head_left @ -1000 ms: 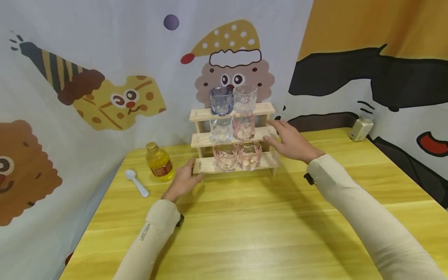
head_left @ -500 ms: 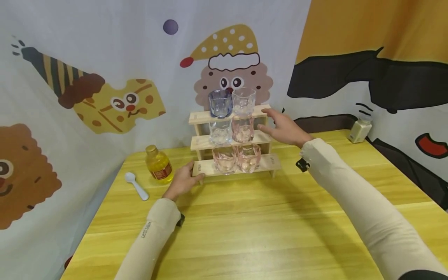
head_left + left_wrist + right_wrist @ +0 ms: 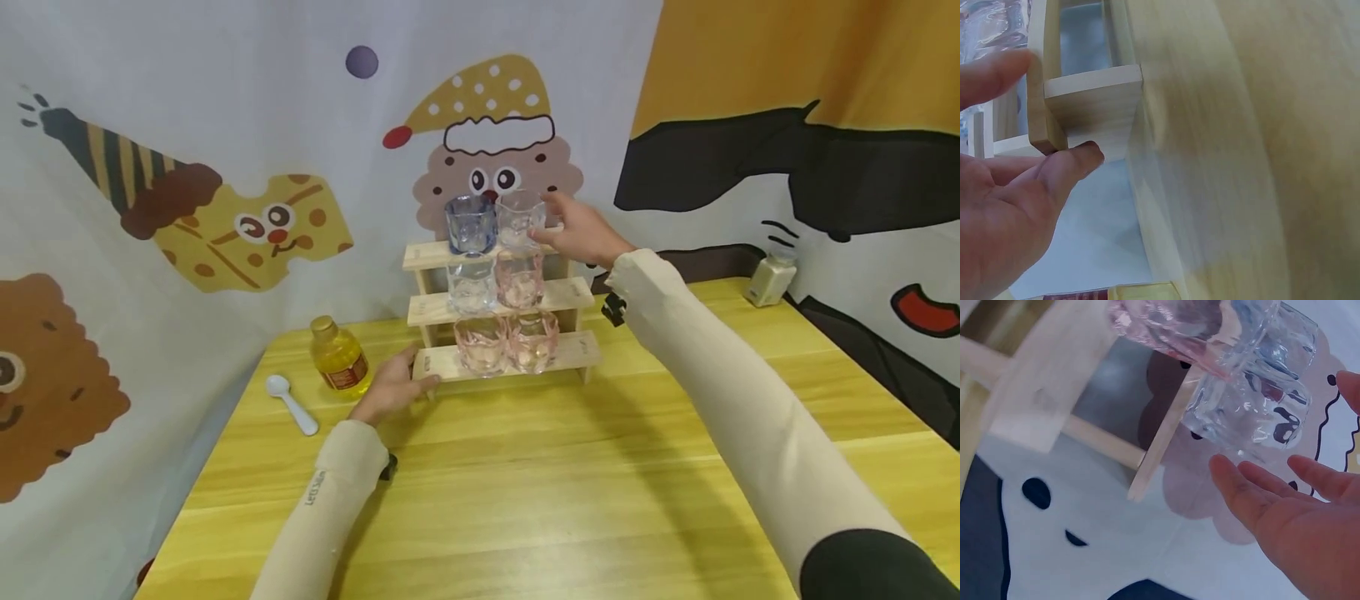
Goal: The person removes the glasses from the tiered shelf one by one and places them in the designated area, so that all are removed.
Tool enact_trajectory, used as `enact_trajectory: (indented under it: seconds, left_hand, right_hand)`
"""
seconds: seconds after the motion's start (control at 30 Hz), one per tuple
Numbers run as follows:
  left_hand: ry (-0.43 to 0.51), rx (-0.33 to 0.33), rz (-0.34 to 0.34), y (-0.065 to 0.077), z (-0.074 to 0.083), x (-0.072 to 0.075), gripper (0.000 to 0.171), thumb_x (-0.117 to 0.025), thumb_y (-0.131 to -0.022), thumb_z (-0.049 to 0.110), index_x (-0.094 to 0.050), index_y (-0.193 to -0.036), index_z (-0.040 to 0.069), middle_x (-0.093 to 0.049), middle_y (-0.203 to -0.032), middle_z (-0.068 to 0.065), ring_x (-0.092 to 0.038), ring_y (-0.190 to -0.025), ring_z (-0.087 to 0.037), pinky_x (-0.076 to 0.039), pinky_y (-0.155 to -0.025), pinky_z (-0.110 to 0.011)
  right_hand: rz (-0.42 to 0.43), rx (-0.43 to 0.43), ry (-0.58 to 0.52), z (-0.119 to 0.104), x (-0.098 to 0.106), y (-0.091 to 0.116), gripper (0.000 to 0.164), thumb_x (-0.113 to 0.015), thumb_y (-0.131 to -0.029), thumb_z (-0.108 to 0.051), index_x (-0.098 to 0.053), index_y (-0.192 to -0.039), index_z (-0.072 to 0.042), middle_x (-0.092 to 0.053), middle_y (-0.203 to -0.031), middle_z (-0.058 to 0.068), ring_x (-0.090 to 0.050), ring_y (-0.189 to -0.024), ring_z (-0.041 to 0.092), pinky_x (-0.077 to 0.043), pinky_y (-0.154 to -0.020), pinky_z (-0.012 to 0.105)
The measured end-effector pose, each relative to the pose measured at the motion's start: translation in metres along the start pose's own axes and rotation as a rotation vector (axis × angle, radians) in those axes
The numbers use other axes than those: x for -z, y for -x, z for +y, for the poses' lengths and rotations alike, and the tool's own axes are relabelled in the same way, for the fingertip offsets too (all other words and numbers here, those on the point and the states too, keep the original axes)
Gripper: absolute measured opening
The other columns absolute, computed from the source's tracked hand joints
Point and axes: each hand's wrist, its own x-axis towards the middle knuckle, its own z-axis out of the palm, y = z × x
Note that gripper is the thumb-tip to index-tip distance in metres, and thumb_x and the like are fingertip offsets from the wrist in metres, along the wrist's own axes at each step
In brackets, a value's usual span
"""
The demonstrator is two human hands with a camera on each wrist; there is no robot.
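A three-step wooden display rack (image 3: 573, 346) stands on the table, with two glasses on each step. My left hand (image 3: 390, 387) grips the left end of its lowest step; in the left wrist view the thumb and fingers (image 3: 1072, 164) lie on opposite faces of the board (image 3: 1040, 106). My right hand (image 3: 581, 232) is at the top step, thumb and fingers spread beside the clear glass (image 3: 520, 218). In the right wrist view a gap shows between the fingertips and that glass (image 3: 1250, 415). A blue glass (image 3: 471, 225) stands left of it. Below are another clear glass (image 3: 471, 285) and pink glasses (image 3: 520, 279).
Left of the rack stand a bottle of yellow liquid (image 3: 339, 358) and, beside it, a white spoon (image 3: 291, 404) lying on the table (image 3: 480, 500). At the back right is a small glass jar (image 3: 772, 277). A cartoon-printed curtain (image 3: 262, 83) hangs close behind the rack.
My right hand has moved up and left, from beside the middle step to the clear glass on the top step. My left hand keeps its grip on the lowest step.
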Motion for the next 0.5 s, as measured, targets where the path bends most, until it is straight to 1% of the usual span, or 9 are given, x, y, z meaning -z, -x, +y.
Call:
enact_trajectory:
  seconds: [0.13, 0.23, 0.33, 0.37, 0.43, 0.5]
  left_hand:
    - [-0.001, 0.005, -0.001, -0.003, 0.001, -0.005, 0.087, -0.067, -0.096, 0.031, -0.017, -0.16, 0.001, -0.046, -0.153, -0.022, -0.051, -0.135, -0.038, -0.039, -0.115, -0.052]
    - [0.001, 0.002, -0.007, -0.005, 0.001, -0.007, 0.087, -0.067, -0.095, 0.031, -0.017, -0.16, 0.002, -0.034, -0.161, -0.021, -0.035, -0.147, -0.039, -0.033, -0.119, -0.053]
    - [0.011, 0.007, -0.014, -0.005, 0.0, -0.007, 0.087, -0.066, -0.096, 0.031, -0.016, -0.161, 0.003, -0.029, -0.163, -0.021, -0.031, -0.149, -0.039, -0.03, -0.12, -0.054]
    - [0.009, 0.01, -0.012, -0.004, -0.001, -0.007, 0.087, -0.066, -0.096, 0.031, -0.016, -0.161, 0.003, -0.029, -0.163, -0.021, -0.032, -0.149, -0.04, -0.03, -0.12, -0.054]
    - [0.008, 0.015, -0.009, -0.003, -0.001, -0.005, 0.087, -0.066, -0.096, 0.031, -0.015, -0.161, 0.004, -0.034, -0.161, -0.022, -0.046, -0.139, -0.04, -0.035, -0.117, -0.054]
    - [0.01, 0.01, 0.003, -0.002, -0.001, -0.004, 0.086, -0.066, -0.096, 0.031, -0.017, -0.161, 0.004, -0.042, -0.156, -0.023, -0.056, -0.127, -0.038, -0.04, -0.114, -0.053]
  right_hand:
    - [0.03, -0.02, -0.019, 0.001, -0.003, -0.012, 0.08, -0.059, -0.1, -0.035, -0.015, -0.161, -0.008, -0.031, -0.161, 0.023, -0.033, -0.148, 0.04, -0.036, -0.115, 0.058]
    - [0.058, -0.041, -0.031, 0.004, -0.006, -0.019, 0.082, -0.061, -0.099, -0.034, -0.014, -0.161, -0.007, -0.034, -0.158, 0.023, -0.038, -0.144, 0.04, -0.037, -0.114, 0.057]
    - [0.08, -0.058, -0.044, 0.007, -0.012, -0.027, 0.084, -0.062, -0.099, -0.034, -0.012, -0.162, -0.009, -0.03, -0.162, 0.02, -0.037, -0.145, 0.039, -0.035, -0.116, 0.056]
    - [0.085, -0.058, -0.047, 0.008, -0.014, -0.029, 0.085, -0.063, -0.098, -0.035, -0.012, -0.162, -0.01, -0.028, -0.164, 0.018, -0.035, -0.146, 0.039, -0.034, -0.117, 0.055]
    - [0.097, -0.043, -0.054, 0.008, -0.018, -0.035, 0.085, -0.063, -0.098, -0.034, -0.013, -0.162, -0.012, -0.024, -0.166, 0.015, -0.031, -0.149, 0.037, -0.032, -0.119, 0.055]
    - [0.108, -0.017, -0.053, 0.009, -0.022, -0.041, 0.084, -0.064, -0.098, -0.033, -0.013, -0.162, -0.013, -0.021, -0.168, 0.013, -0.027, -0.152, 0.036, -0.03, -0.121, 0.054]
